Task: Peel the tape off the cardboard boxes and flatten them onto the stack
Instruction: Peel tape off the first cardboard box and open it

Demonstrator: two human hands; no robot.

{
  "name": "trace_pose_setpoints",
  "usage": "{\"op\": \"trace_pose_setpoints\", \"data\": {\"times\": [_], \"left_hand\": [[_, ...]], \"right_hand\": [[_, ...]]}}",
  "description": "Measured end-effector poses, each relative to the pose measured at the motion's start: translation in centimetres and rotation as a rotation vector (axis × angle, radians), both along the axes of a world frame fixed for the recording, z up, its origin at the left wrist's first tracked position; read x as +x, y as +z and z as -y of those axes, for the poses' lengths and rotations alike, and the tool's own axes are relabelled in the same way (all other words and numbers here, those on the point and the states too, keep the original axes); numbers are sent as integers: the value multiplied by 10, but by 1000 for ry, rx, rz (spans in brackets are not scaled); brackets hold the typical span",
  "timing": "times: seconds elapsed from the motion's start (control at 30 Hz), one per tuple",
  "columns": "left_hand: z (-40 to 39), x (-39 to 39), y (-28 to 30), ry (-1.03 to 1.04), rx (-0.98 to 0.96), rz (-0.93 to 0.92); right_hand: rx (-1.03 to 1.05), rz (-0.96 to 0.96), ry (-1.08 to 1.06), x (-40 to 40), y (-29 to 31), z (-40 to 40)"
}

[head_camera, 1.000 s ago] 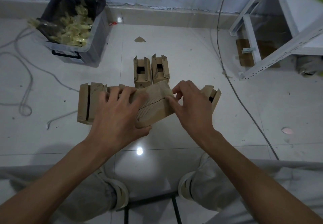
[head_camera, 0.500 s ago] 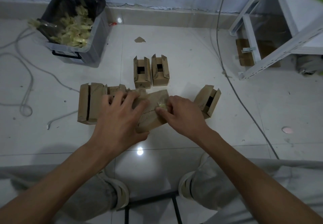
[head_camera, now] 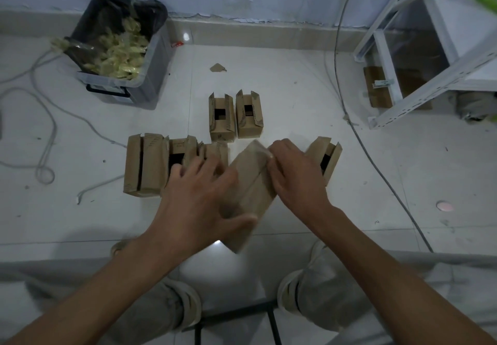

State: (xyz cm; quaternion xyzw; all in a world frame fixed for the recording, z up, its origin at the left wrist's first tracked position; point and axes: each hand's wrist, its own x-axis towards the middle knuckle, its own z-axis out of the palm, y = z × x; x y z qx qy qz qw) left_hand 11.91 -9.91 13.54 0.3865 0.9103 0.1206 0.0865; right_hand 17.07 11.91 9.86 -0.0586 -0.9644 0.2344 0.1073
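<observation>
Left hand [head_camera: 199,196] and right hand [head_camera: 295,172] grip a tilted cardboard box [head_camera: 251,188] above the floor [head_camera: 309,81].

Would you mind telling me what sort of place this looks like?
Probably a storeroom or packing area: a bare tiled floor, white metal shelving, small cardboard boxes and a bin full of peeled tape.

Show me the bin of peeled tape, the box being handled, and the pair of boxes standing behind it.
bin [head_camera: 145,86]: head view, clear front wall.
box in hand [head_camera: 252,186]: head view, bare top face.
pair of boxes [head_camera: 248,126]: head view, right box's front face.
</observation>
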Motion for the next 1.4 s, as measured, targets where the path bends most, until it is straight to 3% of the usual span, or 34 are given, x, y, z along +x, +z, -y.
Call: {"op": "trace_pose_setpoints", "data": {"times": [0.1, 0.2, 0.37, 0.43, 0.57, 0.77, 0.87, 1.03, 1.13, 1.2, 1.27, 1.4], "left_hand": [[2, -2, -4, 159, 189, 206], [3, -15, -6, 202, 273, 167], [1, -19, -10, -29, 171, -210], [4, -22, -11, -170, 94, -254], [6, -29, -11, -255, 83, -144], [9, -45, -11, -250, 196, 79], [8, -48, -5, -166, 286, 327], [8, -50, 18, 38, 472, 980], [10, -49, 26, 143, 527, 1349], [13, -49, 28, 208, 576, 1494], [10, -46, 28, 275, 587, 1455], [0, -46, 22, 457, 618, 1017]], "right_hand": [[130, -4, 273, -2, 9, 14], [219, -30, 363, 0, 17, 24], [328, -58, 394, 6, 22, 22], [363, -53, 409, 5, 25, 24], [344, -12, 399, 2, 26, 9], [73, 55, 350, -3, 31, 4], [-37, 88, 351, -1, 30, 3], [-460, 77, 313, -1, 41, 10], [-553, 54, 342, 0, 52, 19], [-549, 36, 339, 3, 53, 22], [-517, 17, 316, 5, 50, 22], [-366, 17, 195, 5, 42, 16]]}}
